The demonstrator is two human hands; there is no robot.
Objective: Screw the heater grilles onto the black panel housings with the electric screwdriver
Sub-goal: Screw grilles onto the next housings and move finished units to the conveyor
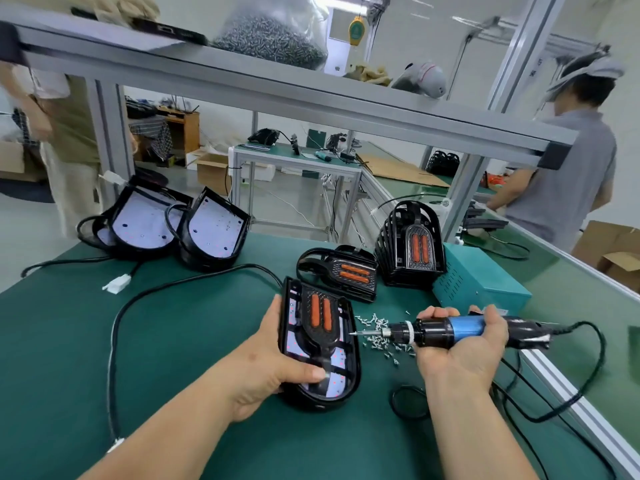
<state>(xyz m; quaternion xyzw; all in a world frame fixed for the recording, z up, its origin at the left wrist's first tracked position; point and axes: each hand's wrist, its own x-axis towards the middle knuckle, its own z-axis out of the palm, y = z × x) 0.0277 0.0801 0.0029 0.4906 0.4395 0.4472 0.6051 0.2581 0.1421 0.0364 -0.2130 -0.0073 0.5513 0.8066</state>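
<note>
heater grille (320, 318) in housing (354, 370) clasped by left hand (266, 368), screwdriver (450, 330) clasped by right hand (464, 355), bit tip (360, 333) blurry

Most fingers of the left hand (273, 358) lie behind the black housing (354, 358), out of sight; the thumb tip on it is blurred. The thumb of the right hand (464, 344) hides part of the screwdriver (433, 332). Its bit is too small to tell whether a screw sits on it. The tool covers some loose screws (375, 322). The right forearm hides part of a black ring (403, 401) on the table (190, 323). A person (69, 133) at the left is cut off by the shelf (242, 77) and the frame edge.
</note>
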